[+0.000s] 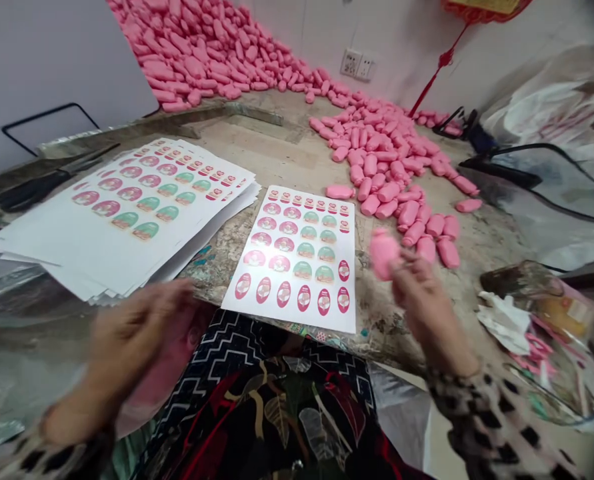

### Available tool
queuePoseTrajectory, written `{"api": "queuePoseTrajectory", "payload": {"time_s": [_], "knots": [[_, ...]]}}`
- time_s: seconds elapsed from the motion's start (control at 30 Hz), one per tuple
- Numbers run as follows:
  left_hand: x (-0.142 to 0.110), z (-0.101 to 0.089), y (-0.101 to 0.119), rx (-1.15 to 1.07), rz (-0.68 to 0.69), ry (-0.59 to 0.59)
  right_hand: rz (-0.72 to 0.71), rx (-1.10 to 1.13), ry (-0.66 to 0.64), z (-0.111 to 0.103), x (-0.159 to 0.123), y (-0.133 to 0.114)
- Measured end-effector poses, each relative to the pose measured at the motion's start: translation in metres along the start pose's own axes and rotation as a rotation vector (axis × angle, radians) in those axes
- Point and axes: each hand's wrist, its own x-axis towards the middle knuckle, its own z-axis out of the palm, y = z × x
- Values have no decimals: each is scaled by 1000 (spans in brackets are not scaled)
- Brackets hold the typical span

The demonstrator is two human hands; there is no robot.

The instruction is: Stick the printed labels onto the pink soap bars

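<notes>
"Where is the pink, rounded, bottle-shaped piece [383, 255]?"

"In the right hand [424, 290]. The fingers are clamped on its near right side, so the piece juts out to the far left of the fingertips."

"And its long axis?"

"Mostly near to far, the far end tipped slightly left. Blur softens the outline, so I can't give the exact tilt, or say whether it touches the worn grey-brown bench [271, 143]."

"What lies beside it?"

"Just to its left, with a narrow gap, the white paper sheet of pink, green and red printed labels [297, 260]. The long side of the sheet also runs near to far, so the two are roughly side by side. The red ovals along the right edge are the labels closest to the piece."

"The left hand [131, 340]?"

"Across the sheet, by the near edge of the thick stack of white printed sheets [121, 237]. Its fingers look drawn in, but they're blurred; I can't tell whether they're together or hold anything. The right hand is plainly the nearer to the piece."

"And the loose heap of similar pink pieces [397, 170]?"

"Right of the sheet, on the far side of the right hand."
</notes>
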Motion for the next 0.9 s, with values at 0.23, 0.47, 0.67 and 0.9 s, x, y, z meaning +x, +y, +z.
{"api": "queuePoseTrajectory", "payload": {"time_s": [0.23, 0.47, 0.67, 0.9], "knots": [[-27, 134, 65, -887, -320, -847, 97, 469, -580, 75, -62, -12], [3, 129, 71, -673, -217, -686, -153, -336, -283, 19, 6, 11], [10, 145, 81, -204, 114, -737, -347, -853, -89, 16, 32, 22], [15, 171, 79, 473, 690, -668, -387, -992, -134, 19, 32, 19]]}}
